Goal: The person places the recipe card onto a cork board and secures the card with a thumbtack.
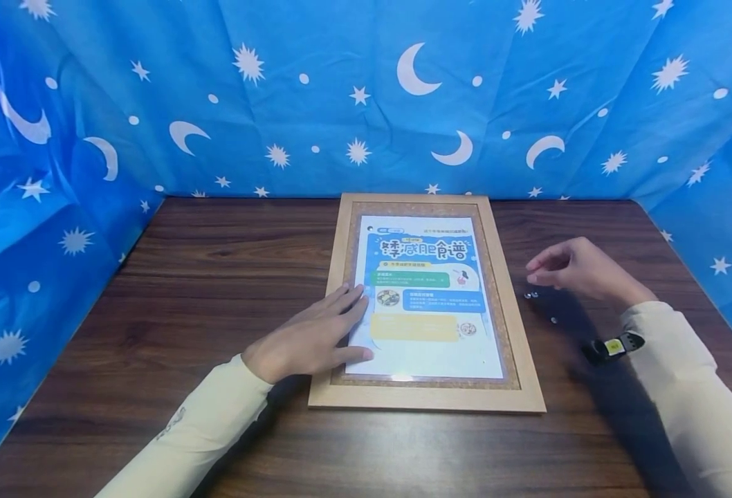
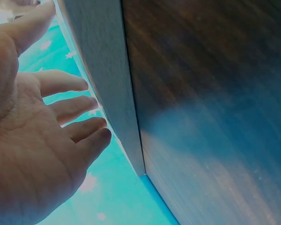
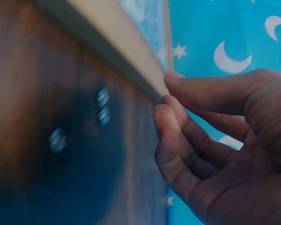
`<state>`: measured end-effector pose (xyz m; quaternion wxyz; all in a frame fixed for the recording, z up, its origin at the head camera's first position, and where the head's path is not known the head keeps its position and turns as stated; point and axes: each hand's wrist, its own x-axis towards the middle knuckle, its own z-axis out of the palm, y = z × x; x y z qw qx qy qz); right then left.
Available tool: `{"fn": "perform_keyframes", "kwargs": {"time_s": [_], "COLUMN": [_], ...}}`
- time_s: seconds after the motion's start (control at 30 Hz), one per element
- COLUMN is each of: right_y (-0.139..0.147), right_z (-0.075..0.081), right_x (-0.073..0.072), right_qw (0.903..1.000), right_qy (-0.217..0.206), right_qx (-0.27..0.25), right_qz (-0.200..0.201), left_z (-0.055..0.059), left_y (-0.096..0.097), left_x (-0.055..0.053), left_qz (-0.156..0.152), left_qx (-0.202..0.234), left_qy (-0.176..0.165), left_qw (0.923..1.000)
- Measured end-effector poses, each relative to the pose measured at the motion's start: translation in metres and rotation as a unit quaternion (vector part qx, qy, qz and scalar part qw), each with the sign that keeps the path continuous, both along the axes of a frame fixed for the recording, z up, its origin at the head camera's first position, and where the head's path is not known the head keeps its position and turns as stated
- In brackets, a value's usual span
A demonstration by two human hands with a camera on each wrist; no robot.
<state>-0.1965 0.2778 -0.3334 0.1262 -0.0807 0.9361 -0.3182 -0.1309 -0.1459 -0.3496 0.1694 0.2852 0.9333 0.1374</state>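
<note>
A wood-framed cork board lies flat on the table, bearing a printed sheet with blue, green and yellow panels. A small dark dot marks the sheet's top left corner. My left hand rests with spread fingers over the board's left side, fingertips on the sheet's edge. Right of the board, my right hand hovers with bent fingers, thumb and fingertips slightly apart and nothing showing between them. Beneath it are two small clear shiny pieces close together and another single piece.
The dark wood table extends to both sides of the board. A blue curtain printed with white moons and stars encloses the back and sides. A black strap device with a yellow label sits at the right wrist.
</note>
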Motion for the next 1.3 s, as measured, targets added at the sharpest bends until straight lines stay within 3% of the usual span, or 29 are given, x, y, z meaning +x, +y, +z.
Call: {"fn": "perform_keyframes", "kwargs": {"time_s": [0.37, 0.8, 1.03, 1.3], "right_y": [0.015, 0.013, 0.014, 0.007], "right_z": [-0.025, -0.036, -0.033, -0.019], "right_x": [0.006, 0.006, 0.008, 0.002], "right_qw": [1.0000, 0.9995, 0.9996, 0.9986], "right_qy": [-0.007, -0.022, -0.002, 0.027], "right_qx": [-0.001, 0.001, -0.001, -0.012], "right_qz": [0.006, -0.022, -0.028, -0.044], "left_z": [0.000, 0.000, 0.000, -0.003], "left_y": [0.001, 0.003, 0.003, 0.003], "left_x": [-0.001, 0.000, 0.001, 0.001], "left_qz": [-0.007, -0.001, 0.005, -0.001], "left_qx": [0.020, 0.008, -0.005, -0.012], "left_qy": [0.011, 0.002, -0.007, -0.008], "left_qw": [0.9997, 1.0000, 1.0000, 0.9999]}}
